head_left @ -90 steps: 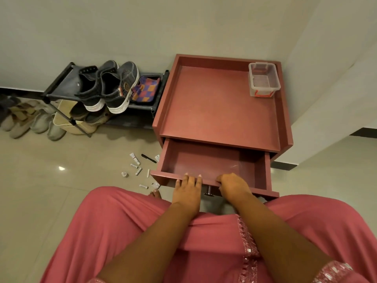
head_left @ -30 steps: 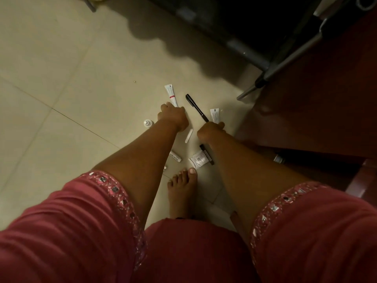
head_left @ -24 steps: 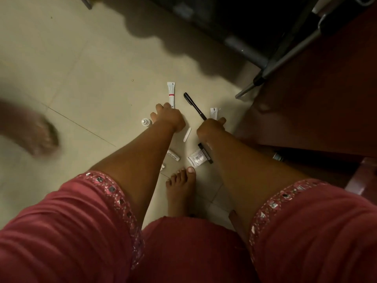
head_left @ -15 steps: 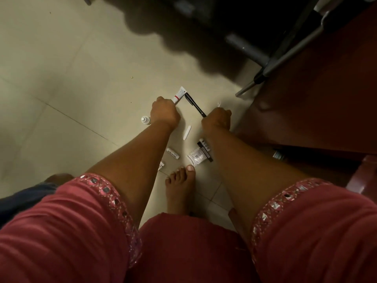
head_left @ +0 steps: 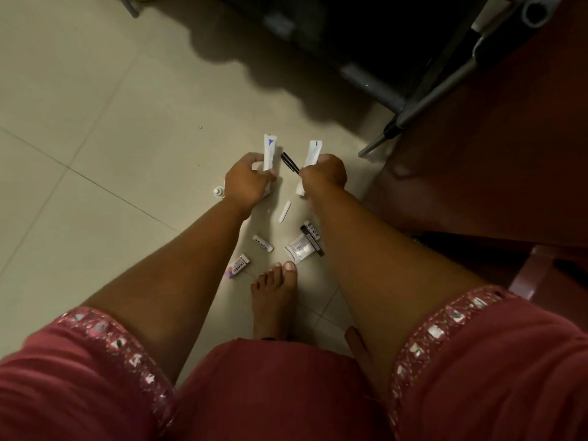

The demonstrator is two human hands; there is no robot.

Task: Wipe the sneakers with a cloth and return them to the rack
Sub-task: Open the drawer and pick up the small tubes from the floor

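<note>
I am bent over the tiled floor. My left hand (head_left: 246, 183) grips a white tube with a blue mark (head_left: 269, 151), held upright off the floor. My right hand (head_left: 324, 175) grips a second white tube (head_left: 312, 152) together with a black pen (head_left: 290, 162) that sticks out to the left. The dark metal frame of the shoe rack (head_left: 423, 100) runs across the top right. Neither sneakers nor a cloth are in view.
Small items lie on the floor between my arms: a white stick (head_left: 284, 211), a small tube (head_left: 263, 243), a white sachet (head_left: 300, 248), a small box (head_left: 237, 266) and a little bottle (head_left: 218, 191). My bare foot (head_left: 275, 297) is below them. The red cabinet (head_left: 509, 154) stands at right.
Three seconds ago both hands were on the cabinet's drawer. Since then I bent to the floor, and each hand picked up a white tube; the right one also took the pen.
</note>
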